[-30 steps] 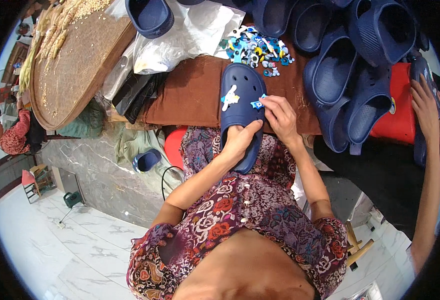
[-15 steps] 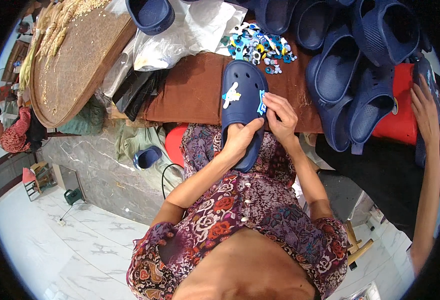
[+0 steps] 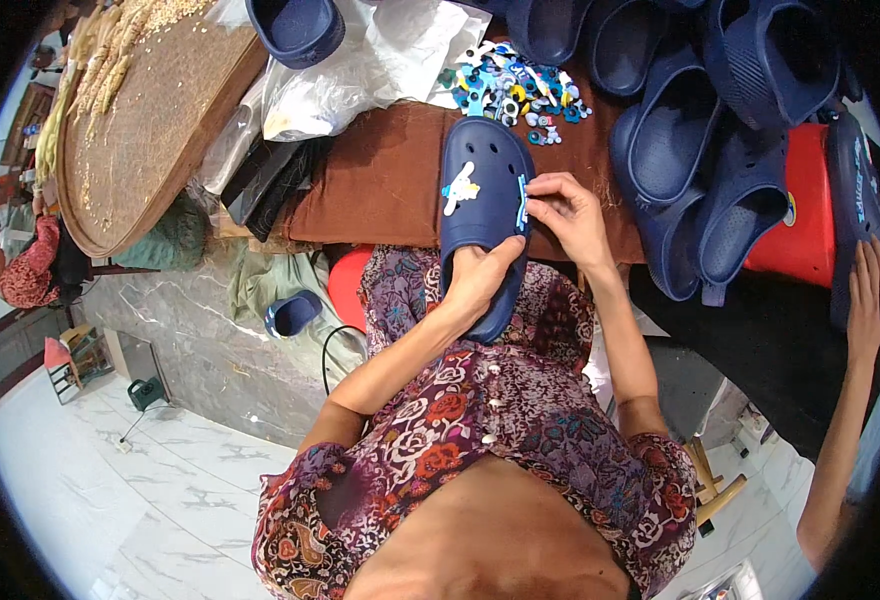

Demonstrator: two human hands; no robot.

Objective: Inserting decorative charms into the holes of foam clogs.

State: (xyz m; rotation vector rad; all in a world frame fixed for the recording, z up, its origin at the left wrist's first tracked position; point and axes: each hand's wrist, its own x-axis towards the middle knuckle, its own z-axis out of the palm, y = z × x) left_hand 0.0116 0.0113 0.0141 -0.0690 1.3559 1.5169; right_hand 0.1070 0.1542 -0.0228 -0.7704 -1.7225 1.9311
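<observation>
A navy clog (image 3: 485,170) with holes in its toe lies toe-away over my lap and the edge of the brown cushion. My left hand (image 3: 480,280) grips it, fingers inside the opening and thumb over its right rim. A white character charm (image 3: 461,188) sits on the upper left of the clog. Along its right side a narrow blue-and-white charm (image 3: 522,205) shows nearly edge-on. My right hand (image 3: 572,218) is bent beside that charm, with thumb and finger closed at its edge. Beyond the toe lies a pile of small colourful charms (image 3: 520,90).
Several navy clogs (image 3: 675,140) are heaped at the right, by a red surface (image 3: 795,210). Another person's hand (image 3: 865,300) touches a decorated clog (image 3: 850,200). White plastic (image 3: 350,70) and a woven tray (image 3: 150,130) with grains lie at left. The brown cushion (image 3: 380,180) spans the middle.
The blue-and-white charm has turned from face-up to nearly edge-on against the clog's side. My right hand has shifted slightly right. The other person's hand has slid down its clog.
</observation>
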